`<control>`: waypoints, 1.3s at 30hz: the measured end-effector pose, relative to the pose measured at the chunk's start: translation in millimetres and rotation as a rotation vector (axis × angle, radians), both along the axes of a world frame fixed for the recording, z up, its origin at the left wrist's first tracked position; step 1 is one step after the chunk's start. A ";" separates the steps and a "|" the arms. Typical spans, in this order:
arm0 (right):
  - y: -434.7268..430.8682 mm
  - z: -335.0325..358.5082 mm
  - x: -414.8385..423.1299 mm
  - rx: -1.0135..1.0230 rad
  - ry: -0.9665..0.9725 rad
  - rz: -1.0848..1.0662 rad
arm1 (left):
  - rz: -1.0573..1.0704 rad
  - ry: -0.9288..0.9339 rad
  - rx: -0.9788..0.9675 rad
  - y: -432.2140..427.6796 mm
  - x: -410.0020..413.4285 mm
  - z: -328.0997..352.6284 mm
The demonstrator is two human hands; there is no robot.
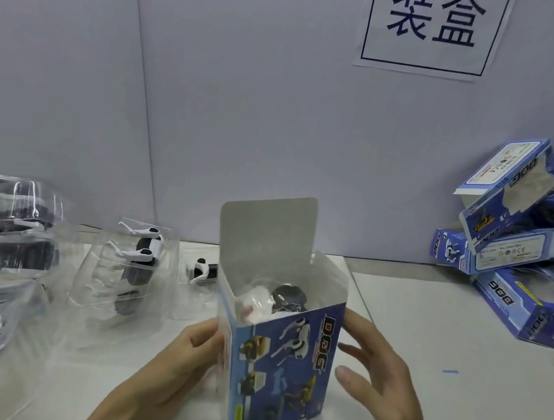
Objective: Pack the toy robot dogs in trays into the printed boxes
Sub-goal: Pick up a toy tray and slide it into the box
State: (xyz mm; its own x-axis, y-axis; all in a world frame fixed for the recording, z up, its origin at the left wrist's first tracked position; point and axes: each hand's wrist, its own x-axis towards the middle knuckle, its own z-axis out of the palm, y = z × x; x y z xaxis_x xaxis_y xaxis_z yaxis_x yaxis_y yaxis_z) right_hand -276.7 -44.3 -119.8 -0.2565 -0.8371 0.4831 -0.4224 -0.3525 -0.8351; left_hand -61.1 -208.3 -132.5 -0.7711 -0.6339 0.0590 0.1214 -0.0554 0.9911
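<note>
The blue printed box (281, 364) stands upright at the centre of the worktop (423, 362), top flap raised, "DOG" lettering down its front. Inside, a toy robot dog (279, 300) in its clear tray sits just below the rim. The left hand (182, 353) presses its fingers flat against the box's left side; the right hand (377, 377) is spread, fingertips just at the right edge. To the left, more clear trays with dogs (132, 270) lie on the worktop. Far right, a pile of packed boxes (518, 242) leans against the wall.
</note>
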 end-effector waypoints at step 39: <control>-81.4 152.9 37.3 0.657 0.965 0.101 | 0.506 0.140 -1.254 29.5 -19.3 37.3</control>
